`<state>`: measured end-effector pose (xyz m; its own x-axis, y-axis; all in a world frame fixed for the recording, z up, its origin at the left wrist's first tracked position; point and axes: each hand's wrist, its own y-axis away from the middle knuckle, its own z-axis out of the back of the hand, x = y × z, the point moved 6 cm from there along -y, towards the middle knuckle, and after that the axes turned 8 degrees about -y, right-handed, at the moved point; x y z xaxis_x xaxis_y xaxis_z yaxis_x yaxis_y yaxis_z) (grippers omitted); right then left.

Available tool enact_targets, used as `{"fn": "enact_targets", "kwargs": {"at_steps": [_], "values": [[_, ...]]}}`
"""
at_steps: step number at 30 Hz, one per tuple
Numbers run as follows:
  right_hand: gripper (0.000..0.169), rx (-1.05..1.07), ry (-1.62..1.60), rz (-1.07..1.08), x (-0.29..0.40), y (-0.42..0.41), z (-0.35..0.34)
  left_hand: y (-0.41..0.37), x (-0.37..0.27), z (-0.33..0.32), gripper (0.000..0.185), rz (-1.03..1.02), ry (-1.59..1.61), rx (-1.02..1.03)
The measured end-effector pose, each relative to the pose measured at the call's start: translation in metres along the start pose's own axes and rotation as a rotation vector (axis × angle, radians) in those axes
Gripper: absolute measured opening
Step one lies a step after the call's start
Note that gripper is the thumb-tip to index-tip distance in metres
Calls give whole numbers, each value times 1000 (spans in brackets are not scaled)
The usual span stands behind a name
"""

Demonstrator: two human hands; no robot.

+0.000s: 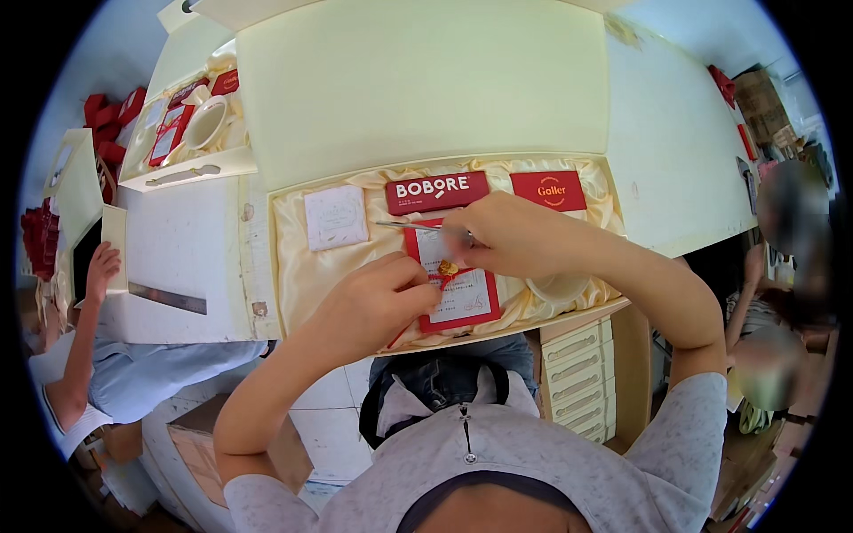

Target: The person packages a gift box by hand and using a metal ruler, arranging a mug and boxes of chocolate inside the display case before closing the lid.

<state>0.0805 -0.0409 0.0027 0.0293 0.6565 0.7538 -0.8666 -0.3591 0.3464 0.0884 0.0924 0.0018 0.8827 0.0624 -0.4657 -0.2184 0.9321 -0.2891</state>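
Observation:
An open cream gift box [426, 100] lies before me, lined with pale yellow satin [293, 266]. My right hand [496, 233] holds a pair of scissors [400, 224], the blades pointing left above a red flat box [466, 322] with a white printed card on it. Beside its red cord [453, 274] and gold charm [447, 267], my left hand [383, 303] pinches the cord, whose end seems to show below the fingers. A white square packet [336, 218], a dark red BOBORE box [437, 191] and a red Galler box [548, 190] surround them. My right forearm partly covers a cream cup [558, 286].
Another filled gift box [200, 170] stands at the back left. A metal ruler [168, 298] lies on the white table [180, 230], near another person's hand [103, 266]. Below the table's right side, a carton [630, 373] holds several stacked cream boxes [578, 380]. More people are at right.

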Motion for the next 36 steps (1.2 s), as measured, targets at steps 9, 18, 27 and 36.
{"fn": "enact_targets", "kwargs": {"at_steps": [9, 18, 27, 36], "values": [[9, 18, 91, 24, -8, -6, -2, 7, -6, -1, 16, -125, -271, 28], [16, -32, -115, 21, -17, 14, 15, 16, -7, 8, 18, 36, -117, 77], [31, -1079, -931, -121, -108, 133, 189, 125, 71, 91, 29, 712, 227, -688], [51, -608, -1364, -19, -128, 107, 195, 171, 54, 41, 67, 1003, 859, -373]]}}
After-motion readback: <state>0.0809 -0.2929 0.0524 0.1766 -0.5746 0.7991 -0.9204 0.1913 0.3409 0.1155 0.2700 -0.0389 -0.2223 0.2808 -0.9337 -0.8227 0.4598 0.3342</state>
